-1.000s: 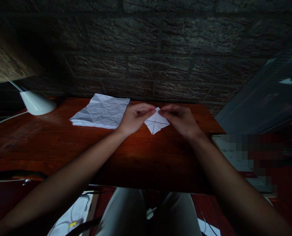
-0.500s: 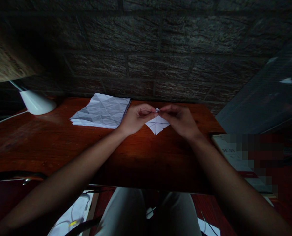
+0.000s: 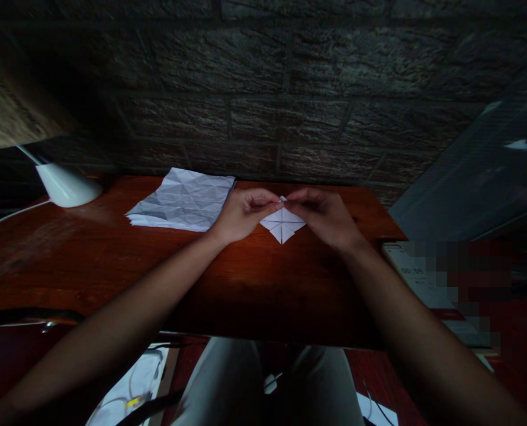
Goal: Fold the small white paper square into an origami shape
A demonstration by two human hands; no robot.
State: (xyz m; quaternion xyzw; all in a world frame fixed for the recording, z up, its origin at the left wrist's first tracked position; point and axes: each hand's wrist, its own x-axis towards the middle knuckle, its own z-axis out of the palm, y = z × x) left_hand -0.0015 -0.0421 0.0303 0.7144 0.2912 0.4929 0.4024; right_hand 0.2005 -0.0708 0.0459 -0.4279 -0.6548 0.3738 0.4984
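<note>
A small folded white paper (image 3: 282, 225), diamond-shaped with dark crossing crease lines, is at the middle of the wooden table (image 3: 263, 284). At its upper corner, my left hand (image 3: 244, 214) pinches it between thumb and forefinger. My right hand (image 3: 323, 216) pinches the same corner from the other side, its thumb and finger close to those of the left. The fingertips partly cover the top of the paper. Beside my left hand lies a stack of creased white paper sheets (image 3: 183, 200).
A lamp with a white base (image 3: 68, 186) stands at the table's left, its cord running off left. Behind the table rises a dark brick wall (image 3: 254, 89). At the right is a partly blurred device (image 3: 410, 269) showing digits. A grey panel (image 3: 468, 171) leans at the right.
The folded paper has turned slightly and lies a little straighter between my fingers. Both hands have shifted only very slightly and keep their pinch.
</note>
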